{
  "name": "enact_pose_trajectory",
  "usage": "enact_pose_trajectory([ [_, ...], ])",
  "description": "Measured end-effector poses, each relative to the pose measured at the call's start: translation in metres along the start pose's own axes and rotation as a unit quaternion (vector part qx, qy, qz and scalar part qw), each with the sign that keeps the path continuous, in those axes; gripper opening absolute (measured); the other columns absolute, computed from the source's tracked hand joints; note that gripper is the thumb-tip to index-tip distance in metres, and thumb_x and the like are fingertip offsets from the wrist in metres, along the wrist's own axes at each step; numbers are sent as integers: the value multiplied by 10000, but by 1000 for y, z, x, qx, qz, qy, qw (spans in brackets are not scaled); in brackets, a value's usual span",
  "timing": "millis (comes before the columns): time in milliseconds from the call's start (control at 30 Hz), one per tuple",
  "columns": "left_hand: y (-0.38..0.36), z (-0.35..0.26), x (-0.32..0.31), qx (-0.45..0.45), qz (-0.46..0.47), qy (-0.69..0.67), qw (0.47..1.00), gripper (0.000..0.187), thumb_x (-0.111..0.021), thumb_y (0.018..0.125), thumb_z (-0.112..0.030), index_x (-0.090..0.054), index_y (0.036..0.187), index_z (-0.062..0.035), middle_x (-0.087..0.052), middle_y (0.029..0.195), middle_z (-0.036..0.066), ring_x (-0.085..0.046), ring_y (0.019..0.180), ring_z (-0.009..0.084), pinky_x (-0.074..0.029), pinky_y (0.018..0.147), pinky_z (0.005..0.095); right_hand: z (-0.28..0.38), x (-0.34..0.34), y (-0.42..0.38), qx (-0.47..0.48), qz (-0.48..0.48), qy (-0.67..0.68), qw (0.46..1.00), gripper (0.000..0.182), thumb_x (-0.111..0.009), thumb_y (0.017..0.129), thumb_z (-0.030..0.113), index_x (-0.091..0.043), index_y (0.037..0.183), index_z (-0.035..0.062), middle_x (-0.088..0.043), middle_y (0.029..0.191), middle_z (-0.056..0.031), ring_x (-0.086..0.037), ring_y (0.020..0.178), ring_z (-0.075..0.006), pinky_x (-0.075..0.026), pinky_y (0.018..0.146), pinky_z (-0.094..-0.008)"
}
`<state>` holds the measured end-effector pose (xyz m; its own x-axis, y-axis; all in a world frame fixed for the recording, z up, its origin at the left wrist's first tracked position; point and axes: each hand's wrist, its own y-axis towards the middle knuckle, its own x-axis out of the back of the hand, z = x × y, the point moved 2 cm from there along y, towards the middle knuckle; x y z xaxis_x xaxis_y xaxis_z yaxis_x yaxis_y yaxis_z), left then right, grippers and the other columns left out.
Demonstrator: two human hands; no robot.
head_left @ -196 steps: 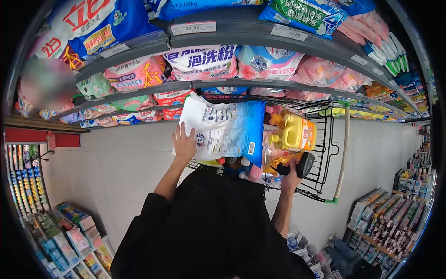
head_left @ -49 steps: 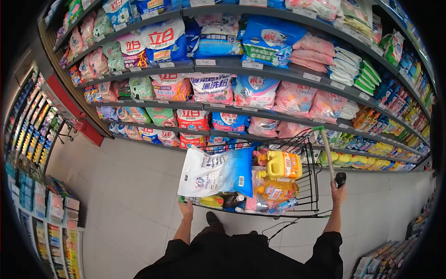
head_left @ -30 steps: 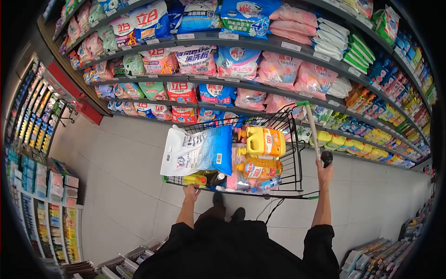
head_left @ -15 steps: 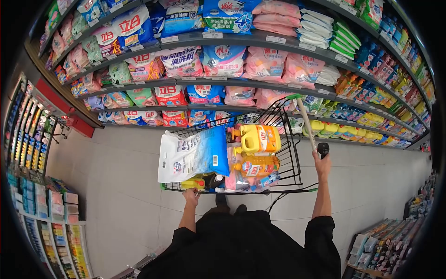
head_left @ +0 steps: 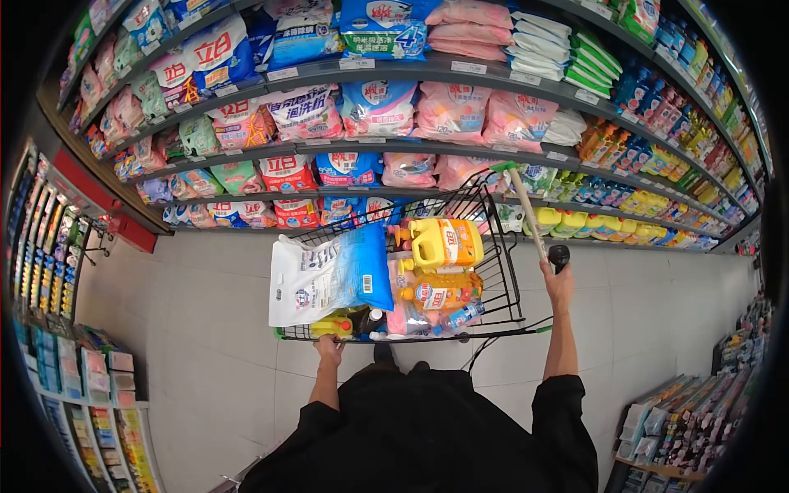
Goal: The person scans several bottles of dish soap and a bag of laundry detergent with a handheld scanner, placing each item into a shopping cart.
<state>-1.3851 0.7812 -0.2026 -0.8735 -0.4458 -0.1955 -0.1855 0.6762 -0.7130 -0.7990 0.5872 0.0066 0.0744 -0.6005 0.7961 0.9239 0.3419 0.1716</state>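
Observation:
A black wire shopping cart (head_left: 503,275) stands sideways before me. At its near edge, toward the left, my left hand (head_left: 329,348) is closed on the rim, fingertips partly hidden. My right hand (head_left: 560,286) grips the pale handle bar (head_left: 526,205) on the right; a black fitting (head_left: 559,256) sits beside the fingers. Inside the cart lie a large white-and-blue bag (head_left: 333,275), a yellow jug (head_left: 444,244), an orange bottle of liquid (head_left: 444,292) and a small blue-labelled bottle (head_left: 463,315). A yellow container (head_left: 333,325) is near my left hand.
Curved-looking shelves (head_left: 386,141) of detergent bags and bottles run behind the cart. Display racks stand at lower left (head_left: 94,411) and lower right (head_left: 678,427). A red box-like fixture (head_left: 127,232) is at the left shelf end. Grey tile floor (head_left: 214,329) surrounds the cart.
The shelves and cart appear slightly farther left in view, the cart barely shifted relative to the shelves. Both hands keep their holds on the cart.

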Motion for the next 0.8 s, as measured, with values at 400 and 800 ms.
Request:
enact_pose_trajectory([
  [400,6,0,2,26,44,-9,999,414,-535,800,26,-296,1131,-49,-523,891,151,-566,762,248,-562,761,457,-8,-6,2,7,10,29,999,690,-755,729,547,-585,1057,-35,-668,909,-309,-639,910,-489,-503,787,-511],
  [800,14,5,5,26,86,-30,995,347,-535,827,-14,-334,1109,-35,-514,884,132,-559,772,231,-557,789,462,-7,-6,0,13,4,11,1000,703,-743,734,568,-589,1057,-37,-666,921,-313,-639,910,-489,-505,783,-510],
])
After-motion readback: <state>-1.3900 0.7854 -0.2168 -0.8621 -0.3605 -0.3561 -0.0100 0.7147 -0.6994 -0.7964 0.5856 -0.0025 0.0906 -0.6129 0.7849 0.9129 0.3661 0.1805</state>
